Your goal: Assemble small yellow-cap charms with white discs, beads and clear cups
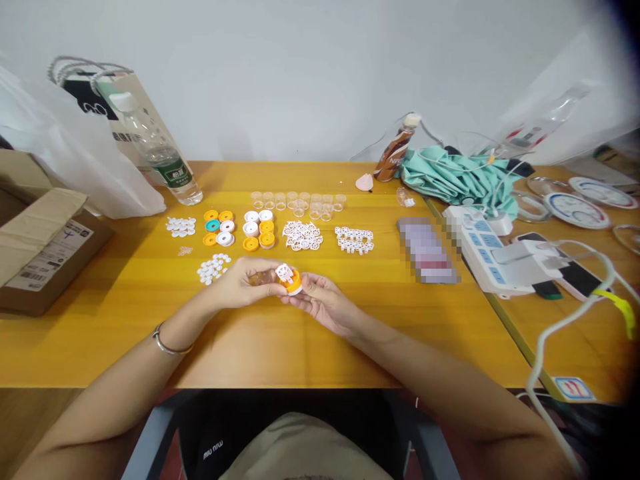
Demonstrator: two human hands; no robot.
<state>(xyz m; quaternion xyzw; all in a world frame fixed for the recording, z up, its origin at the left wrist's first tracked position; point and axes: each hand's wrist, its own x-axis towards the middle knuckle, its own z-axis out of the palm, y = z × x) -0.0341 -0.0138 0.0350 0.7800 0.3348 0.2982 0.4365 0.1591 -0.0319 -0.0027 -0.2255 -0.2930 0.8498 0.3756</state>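
A: So where are we at with this one?

B: Looks like mid-fit. The orange cap (294,283) is just on our side of the white wheel pile (303,236), with a white lattice piece (284,272) up against it. Our right hand (327,303) is gripping the cap; our left hand (239,283) seems wrapped round a clear cup (261,277).

A: And next?

B: Probably calls for us holding the cap steady and lining the lattice up square. We can't tell if it's seated.

A: Spares?

B: White strips (354,240) right of the pile, loose caps (267,227) left.
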